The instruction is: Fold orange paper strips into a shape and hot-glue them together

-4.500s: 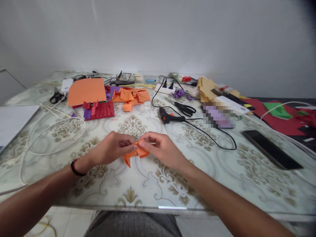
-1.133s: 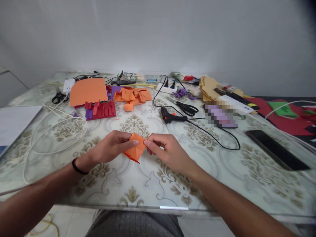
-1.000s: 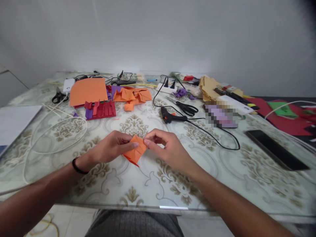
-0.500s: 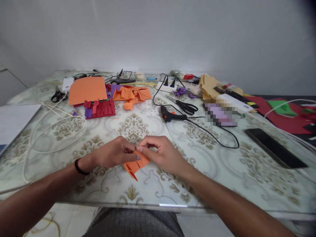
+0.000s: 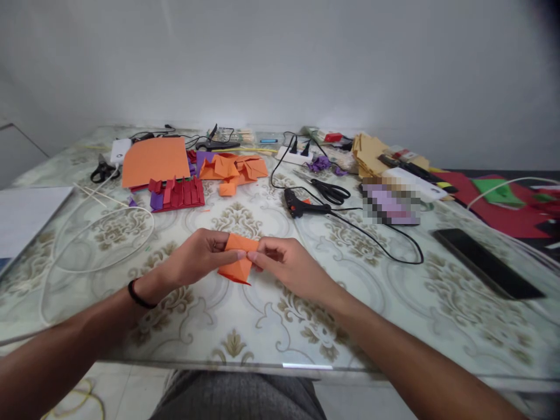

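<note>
A folded piece of orange paper (image 5: pixel 237 269) with creases across it is held up between both hands over the near middle of the table. My left hand (image 5: pixel 199 256) pinches its left side, the thumb lying flat across the front. On the right edge, my right hand (image 5: pixel 286 262) grips with thumb and bent fingers. The two thumb tips almost meet at the middle of the paper. Fingers behind the sheet are partly hidden. Beyond the hands lie folded orange paper pieces (image 5: pixel 227 169) and a row of folded red paper pieces (image 5: pixel 184 192).
A black glue gun (image 5: pixel 306 204) and black-handled scissors (image 5: pixel 332 191) lie beyond my right hand. A dark phone (image 5: pixel 487 262) rests at the right. Orange sheets (image 5: pixel 155 160) are stacked at back left, near a looping white cable (image 5: pixel 151 233). A power strip (image 5: pixel 295 154) sits at the back.
The orange paper has been turned and raised, so a flatter face now shows instead of the narrow pleats. Both hands have shifted slightly away from me and a little apart.
</note>
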A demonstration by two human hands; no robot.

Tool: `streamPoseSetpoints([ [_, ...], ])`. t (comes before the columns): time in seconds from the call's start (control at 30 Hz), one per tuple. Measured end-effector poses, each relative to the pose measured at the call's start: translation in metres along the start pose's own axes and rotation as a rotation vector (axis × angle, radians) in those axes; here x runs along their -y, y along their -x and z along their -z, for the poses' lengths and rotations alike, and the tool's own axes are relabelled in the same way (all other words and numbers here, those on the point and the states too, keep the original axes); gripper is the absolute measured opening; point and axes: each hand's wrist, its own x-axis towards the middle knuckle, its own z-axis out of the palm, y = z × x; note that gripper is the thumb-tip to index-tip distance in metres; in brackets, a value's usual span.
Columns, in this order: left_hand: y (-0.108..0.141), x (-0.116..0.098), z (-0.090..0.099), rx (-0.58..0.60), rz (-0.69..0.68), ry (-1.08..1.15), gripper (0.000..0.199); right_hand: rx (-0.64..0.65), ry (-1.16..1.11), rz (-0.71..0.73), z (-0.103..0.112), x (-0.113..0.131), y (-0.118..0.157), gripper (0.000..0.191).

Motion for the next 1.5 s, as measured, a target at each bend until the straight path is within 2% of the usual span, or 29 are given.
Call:
streamPoseSetpoints([
  [0.1,0.001,0.0,0.001,0.153,0.074,0.046,0.031,0.015,0.071,0.029,-0.001,0.0,0.002,0.033],
  [0.2,0.002,0.0,0.004,0.171,0.057,0.075,0.028,0.024,0.066,0.053,-0.002,0.001,0.003,0.03],
  [0.27,0.002,-0.001,0.006,0.074,0.028,0.092,0.027,0.029,-0.018,0.056,-0.001,0.001,0.004,0.025],
  [0.33,0.001,0.0,0.006,-0.089,0.0,0.099,0.03,0.052,-0.121,0.053,0.0,0.001,0.003,0.024],
  [0.4,-0.001,0.0,0.005,-0.218,-0.015,0.128,0.031,0.078,-0.183,0.043,-0.001,0.0,0.003,0.033],
  [0.47,-0.001,0.0,0.003,-0.256,-0.009,0.166,0.029,0.057,-0.192,0.043,-0.003,-0.002,0.003,0.044],
  [0.53,-0.001,-0.001,-0.001,-0.222,0.004,0.182,0.027,-0.015,-0.167,0.055,-0.006,-0.004,0.003,0.044],
  [0.63,0.0,-0.002,-0.004,-0.135,0.013,0.203,0.025,-0.094,-0.144,0.092,-0.007,-0.004,0.004,0.033],
  [0.8,0.001,-0.004,0.0,-0.064,0.025,0.172,0.027,-0.101,-0.113,0.117,-0.003,0.0,0.004,0.018],
  [1.0,0.001,-0.002,0.005,0.12,0.071,0.171,0.022,-0.107,-0.093,0.117,0.003,0.001,0.004,0.015],
  [1.1,0.0,-0.002,0.003,0.036,0.077,0.144,0.027,-0.129,-0.057,0.124,0.002,0.002,0.005,0.025],
  [1.23,0.002,-0.002,-0.005,-0.159,0.069,-0.014,0.03,-0.128,0.022,0.083,-0.007,0.004,0.007,0.055],
  [1.33,0.004,-0.001,-0.008,-0.238,0.032,-0.135,0.029,-0.179,0.079,0.054,-0.013,0.002,0.007,0.05],
  [1.43,0.003,0.003,-0.008,-0.228,0.03,-0.016,0.03,-0.176,0.014,0.051,-0.01,0.001,0.004,0.036],
  [1.5,0.001,0.003,-0.006,-0.21,0.025,0.101,0.033,-0.128,-0.091,0.046,-0.006,0.001,0.003,0.035],
])
